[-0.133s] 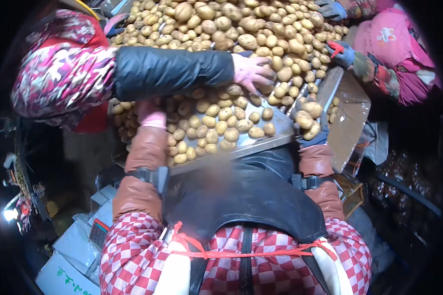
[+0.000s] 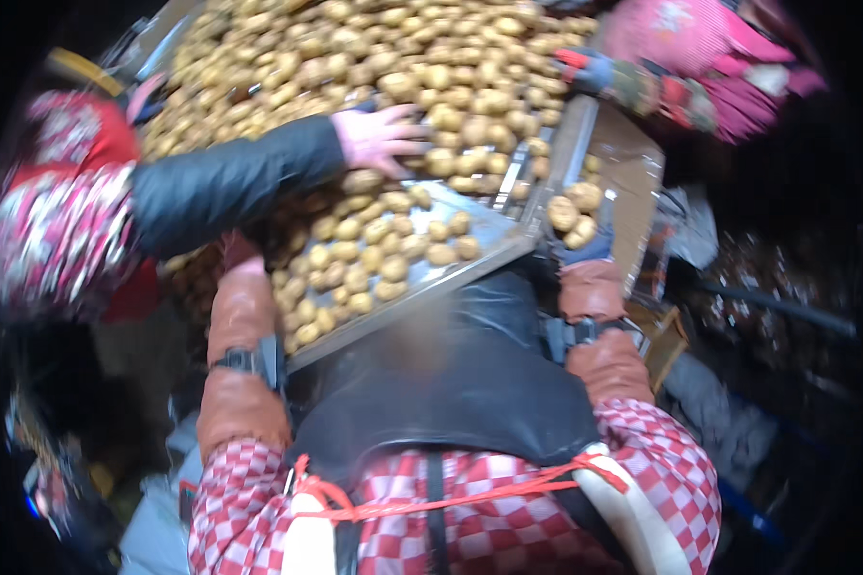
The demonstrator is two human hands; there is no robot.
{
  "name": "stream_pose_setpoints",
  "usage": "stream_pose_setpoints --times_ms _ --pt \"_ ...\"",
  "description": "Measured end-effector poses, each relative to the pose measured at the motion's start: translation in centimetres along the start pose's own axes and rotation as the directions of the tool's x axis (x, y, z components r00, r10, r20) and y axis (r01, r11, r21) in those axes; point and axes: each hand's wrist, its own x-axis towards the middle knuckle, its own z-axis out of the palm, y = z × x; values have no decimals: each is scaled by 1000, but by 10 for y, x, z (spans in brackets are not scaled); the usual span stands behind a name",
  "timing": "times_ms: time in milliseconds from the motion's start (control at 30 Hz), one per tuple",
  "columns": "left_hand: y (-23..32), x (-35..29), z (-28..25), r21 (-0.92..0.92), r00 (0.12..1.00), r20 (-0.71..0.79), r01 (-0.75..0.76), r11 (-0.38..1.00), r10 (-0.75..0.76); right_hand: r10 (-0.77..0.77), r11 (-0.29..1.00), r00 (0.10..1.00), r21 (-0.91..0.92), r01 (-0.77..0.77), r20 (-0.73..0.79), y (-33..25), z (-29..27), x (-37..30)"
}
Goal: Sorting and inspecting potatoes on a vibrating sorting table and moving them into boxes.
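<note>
Small, rounded, yellow-brown potatoes [image 2: 374, 257] lie loose in front of you on a grey metal table [image 2: 494, 226] with a straight raised edge, which slants up from left to right. Beyond them, a dense heap of potatoes [image 2: 297, 57] fills the top of the view.

Your left hand [image 2: 242, 253], in a pink glove, reaches in at the left end of the loose potatoes; its fingers are hidden, so you cannot tell whether its grip is clenched or released. Your right hand [image 2: 593, 245], in a dark blue glove, is just past the table's right corner, its grip cupped around three potatoes [image 2: 583, 197]. Near it stands a brown cardboard box [image 2: 633, 182] with a shiny plastic covering.

You wear brown, leathery sleeve covers [image 2: 242, 412], a glossy black apron [image 2: 460, 407] and a red-and-white checked jacket [image 2: 508, 537], with a red cord [image 2: 403, 508] across it.

From the left, a co-worker's black padded sleeve [image 2: 235, 187] crosses above your left hand, ending in a pink-gloved hand [image 2: 382, 139], fingers spread over the heap. At upper right, another co-worker's blue-and-red gloved hand [image 2: 587, 71] is at the heap's edge.
</note>
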Motion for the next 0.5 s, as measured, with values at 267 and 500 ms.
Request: stream_pose_setpoints --times_ms 267,500 --pt "-107 1 -16 916 809 225 -365 164 543 -130 965 991 -230 124 -13 11 80 -28" --pt "-110 0 -14 950 922 138 -227 216 362 -313 807 929 -571 152 -195 -62 23 5"
